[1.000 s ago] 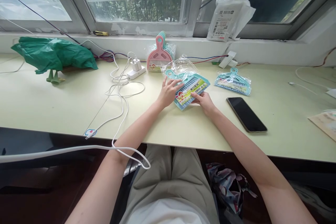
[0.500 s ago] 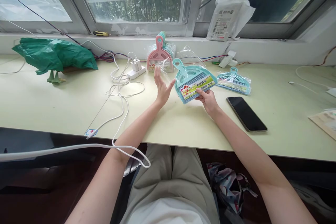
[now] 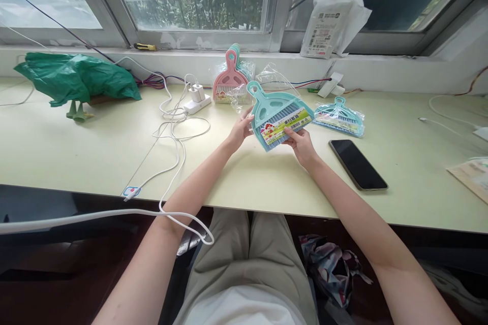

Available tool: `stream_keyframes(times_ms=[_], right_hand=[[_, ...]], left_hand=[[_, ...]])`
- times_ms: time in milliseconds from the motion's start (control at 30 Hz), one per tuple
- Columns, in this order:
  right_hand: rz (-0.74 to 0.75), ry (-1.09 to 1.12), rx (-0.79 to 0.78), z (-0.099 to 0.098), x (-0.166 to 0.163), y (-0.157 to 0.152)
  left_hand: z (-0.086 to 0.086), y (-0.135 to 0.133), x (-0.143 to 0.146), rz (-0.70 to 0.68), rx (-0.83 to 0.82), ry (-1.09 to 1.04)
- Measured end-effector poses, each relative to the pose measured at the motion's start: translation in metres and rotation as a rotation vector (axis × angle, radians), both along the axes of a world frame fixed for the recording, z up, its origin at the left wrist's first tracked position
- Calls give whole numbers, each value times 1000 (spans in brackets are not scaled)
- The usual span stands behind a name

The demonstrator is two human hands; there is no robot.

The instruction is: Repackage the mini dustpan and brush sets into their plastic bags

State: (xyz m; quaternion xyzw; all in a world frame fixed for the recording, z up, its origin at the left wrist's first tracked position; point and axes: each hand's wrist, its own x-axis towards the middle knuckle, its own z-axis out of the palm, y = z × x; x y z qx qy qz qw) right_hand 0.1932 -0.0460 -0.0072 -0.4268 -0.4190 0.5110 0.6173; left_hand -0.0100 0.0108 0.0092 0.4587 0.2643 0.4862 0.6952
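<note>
A turquoise dustpan (image 3: 272, 102) with a blue-bristled brush in it and a colourful label (image 3: 285, 126) is held tilted above the table. My right hand (image 3: 302, 146) grips its lower right edge, thumb on the front at the label. At the dustpan's left side, my left hand (image 3: 241, 131) is closed on the edge, its fingers partly hidden behind. Behind it, a stack of dustpan sets with a pink one (image 3: 231, 78) in front stands against the wall. Another turquoise dustpan set (image 3: 339, 118), in clear wrap, lies to the right.
A black phone (image 3: 358, 164) lies right of my right hand. White cables (image 3: 176, 137) run from a power strip (image 3: 197, 104) across the left of the table and over its front edge. A green plastic bag (image 3: 78, 78) sits at far left. A white package (image 3: 326, 23) stands on the sill.
My left hand, open with fingers raised beside the dustpan before, has come down and closed on its left edge. The dustpan has shifted slightly left, still in my right hand.
</note>
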Motion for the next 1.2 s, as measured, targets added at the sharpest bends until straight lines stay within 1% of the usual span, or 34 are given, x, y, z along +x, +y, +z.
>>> stream_keyframes(times_ms=[100,333,533,700,967,1200], right_hand=[[-14,-3,-6,2,0,-1],[-26,-3,-4,6,-1,-2],[-37,-18,-17,3,1,0],[-30,-16,-18,1,4,2],[-18,32,28,2,2,1],[-3,49,64,4,1,-1]], left_hand=[[1,-1,1,0,-7,-3],[4,1,-2,68,-1,-28],[6,4,-8,51,22,-67],[11,2,-10,54,20,-18],[12,-1,-9,33,29,20],[13,-1,-8,-15,17,-33]])
